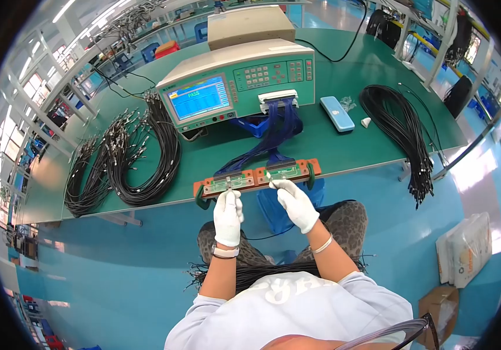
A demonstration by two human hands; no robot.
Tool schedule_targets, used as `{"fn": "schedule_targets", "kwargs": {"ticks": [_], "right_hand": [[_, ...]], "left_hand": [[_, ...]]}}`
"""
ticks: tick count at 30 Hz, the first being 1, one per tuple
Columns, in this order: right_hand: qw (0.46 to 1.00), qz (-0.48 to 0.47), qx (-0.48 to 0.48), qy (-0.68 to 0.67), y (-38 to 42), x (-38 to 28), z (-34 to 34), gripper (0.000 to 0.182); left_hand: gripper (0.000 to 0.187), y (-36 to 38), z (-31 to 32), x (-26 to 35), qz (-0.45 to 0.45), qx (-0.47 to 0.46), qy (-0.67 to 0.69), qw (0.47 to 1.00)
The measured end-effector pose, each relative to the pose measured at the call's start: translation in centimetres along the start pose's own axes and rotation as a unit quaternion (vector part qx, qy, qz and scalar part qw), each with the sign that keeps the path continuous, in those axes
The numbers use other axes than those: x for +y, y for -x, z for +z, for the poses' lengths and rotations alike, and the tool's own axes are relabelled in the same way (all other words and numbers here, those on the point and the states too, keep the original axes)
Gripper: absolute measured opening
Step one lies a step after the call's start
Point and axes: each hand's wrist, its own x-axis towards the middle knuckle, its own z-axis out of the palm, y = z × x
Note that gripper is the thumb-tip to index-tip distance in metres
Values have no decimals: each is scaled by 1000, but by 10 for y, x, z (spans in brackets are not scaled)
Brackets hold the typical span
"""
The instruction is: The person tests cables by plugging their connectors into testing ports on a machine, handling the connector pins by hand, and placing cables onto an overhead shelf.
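My left hand (228,217), in a white glove, is closed in a pinch at the left green circuit board (240,181). A small metallic cable end shows at its fingertips. My right hand (296,204), also gloved, pinches a cable end against or just by the right green circuit board (288,172). Both boards sit on an orange-brown fixture (256,181) at the table's front edge. A thin black cable (273,237) loops below my hands. Blue ribbon cables (271,137) run from the boards to a tester (238,81) whose screen reads PASS.
Bundles of black cables lie on the table's left (145,186) and right (399,134). More black cables (250,275) rest across my lap. A light blue case (337,114) lies right of the tester. Green clamps (310,176) flank the fixture. A blue bin (273,213) stands beneath the edge.
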Motion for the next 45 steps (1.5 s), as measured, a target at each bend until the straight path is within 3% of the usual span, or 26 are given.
{"fn": "schedule_targets", "kwargs": {"ticks": [4, 10, 14, 19, 25, 29, 39, 45], "right_hand": [[982, 16, -25, 188, 6, 9, -15, 21], [996, 90, 14, 24, 7, 15, -27, 19], [968, -8, 72, 240, 8, 19, -24, 16], [948, 32, 78, 307, 1, 17, -31, 15], [956, 58, 160, 239, -12, 18, -32, 19], [985, 10, 145, 93, -22, 27, -18, 16], [983, 45, 178, 25, -14, 11, 5, 13], [989, 42, 141, -4, -19, 31, -4, 14]], "left_hand": [[18, 0, -36, -9, -186, -106, 45, 976], [20, 7, -24, -17, -87, -69, -111, 988], [23, 5, -29, -17, -92, -43, -116, 988], [23, -6, -48, -22, -114, 47, -14, 992], [23, -11, -43, -20, -91, 54, 14, 994], [20, -21, -43, -49, 3, 66, 3, 998], [24, -19, -8, -18, -111, 80, 53, 989], [23, -27, -17, -35, -79, 49, 73, 993]]}}
